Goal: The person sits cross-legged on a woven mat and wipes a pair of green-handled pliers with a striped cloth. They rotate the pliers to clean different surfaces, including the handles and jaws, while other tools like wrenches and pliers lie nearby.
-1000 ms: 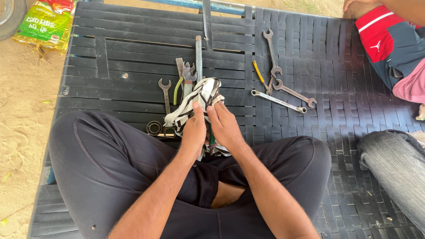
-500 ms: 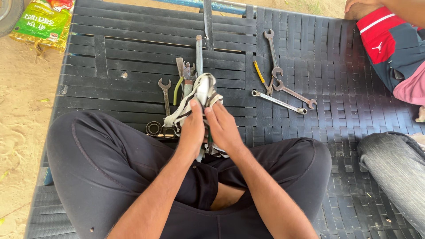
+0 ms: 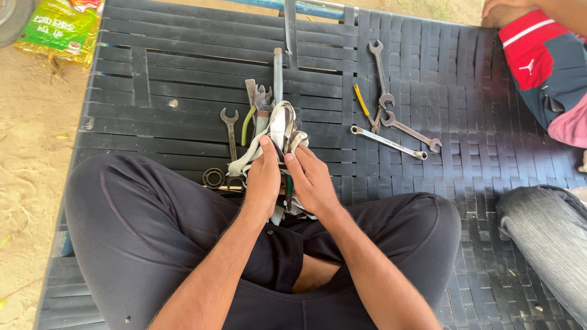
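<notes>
Left hand (image 3: 264, 177) and right hand (image 3: 310, 178) side by side over crossed legs, fingers curled and pressed around a white cloth (image 3: 278, 127) bunched on the black woven mat (image 3: 159, 67), open-ended spanner (image 3: 230, 131) just left, more spanners (image 3: 391, 125) well right, black ring (image 3: 214, 178) near left hand.

Spanners (image 3: 391, 119) right — bare mat (image 3: 159, 67) left
</notes>
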